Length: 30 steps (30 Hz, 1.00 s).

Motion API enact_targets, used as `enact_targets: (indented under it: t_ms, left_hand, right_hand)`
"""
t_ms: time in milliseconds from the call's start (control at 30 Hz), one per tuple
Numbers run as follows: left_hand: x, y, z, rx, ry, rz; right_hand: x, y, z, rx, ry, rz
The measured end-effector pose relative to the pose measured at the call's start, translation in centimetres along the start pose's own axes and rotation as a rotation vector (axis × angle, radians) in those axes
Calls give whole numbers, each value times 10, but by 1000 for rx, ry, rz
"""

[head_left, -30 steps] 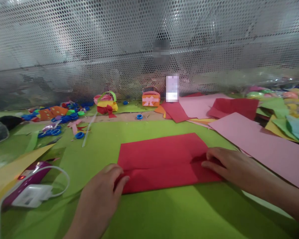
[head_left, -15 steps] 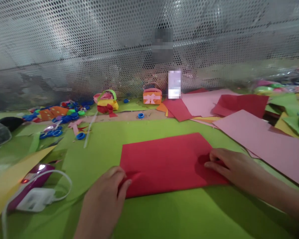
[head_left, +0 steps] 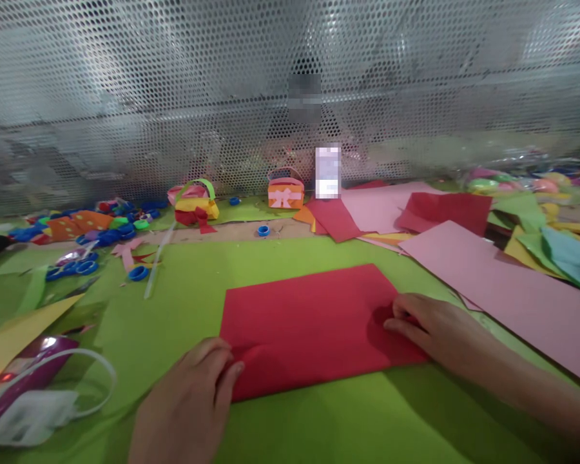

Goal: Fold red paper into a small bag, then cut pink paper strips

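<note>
A red paper sheet (head_left: 309,322) lies folded on a large lime-green sheet (head_left: 319,425) in front of me. My left hand (head_left: 188,399) grips its near left corner, fingers curled with the thumb on the paper's edge. At the right edge my right hand (head_left: 435,328) has its fingers bent and pinched on the paper, which it holds down.
Pink sheets (head_left: 502,283), red and other coloured papers lie at the right. Small paper baskets (head_left: 196,206) (head_left: 285,192) stand by the perforated metal wall (head_left: 174,96). Blue rings and scraps (head_left: 84,225) litter the left. A purple device with a white cable (head_left: 24,386) sits near left.
The flap that was folded along the near half of the red paper a second ago now lies flat. Both hands stay at the paper's ends. The view has shifted slightly.
</note>
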<state>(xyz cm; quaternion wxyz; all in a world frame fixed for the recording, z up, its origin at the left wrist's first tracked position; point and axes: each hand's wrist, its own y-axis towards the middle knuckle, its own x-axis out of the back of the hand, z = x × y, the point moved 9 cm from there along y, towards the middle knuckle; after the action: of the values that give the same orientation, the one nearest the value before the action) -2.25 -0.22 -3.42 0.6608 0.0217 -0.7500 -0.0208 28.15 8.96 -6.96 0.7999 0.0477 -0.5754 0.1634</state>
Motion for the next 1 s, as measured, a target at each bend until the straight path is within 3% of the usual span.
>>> enact_targets:
  t_ms: [333, 533, 733, 833, 900, 933, 1000]
  left_hand:
    - [-2, 1, 0, 56, -62, 71]
    - [-4, 2, 0, 138, -31, 122]
    - [-1, -1, -3, 161, 30, 74]
    - [11, -2, -11, 54, 81, -90]
    - [17, -2, -25, -87, 113, -171]
    - [15, -1, -33, -164, 122, -156]
    - [3, 0, -49, -318, 128, -16]
  right_hand:
    - [-2, 1, -1, -16, -5, 24]
    - [-2, 1, -6, 25, 24, -75]
    - [-2, 1, -9, 76, 58, -138]
    - [-3, 1, -11, 58, 59, -137]
    - [-3, 2, -11, 56, 59, -138]
    - [-3, 2, -11, 58, 57, -138]
    - [-2, 2, -10, 58, 49, -141]
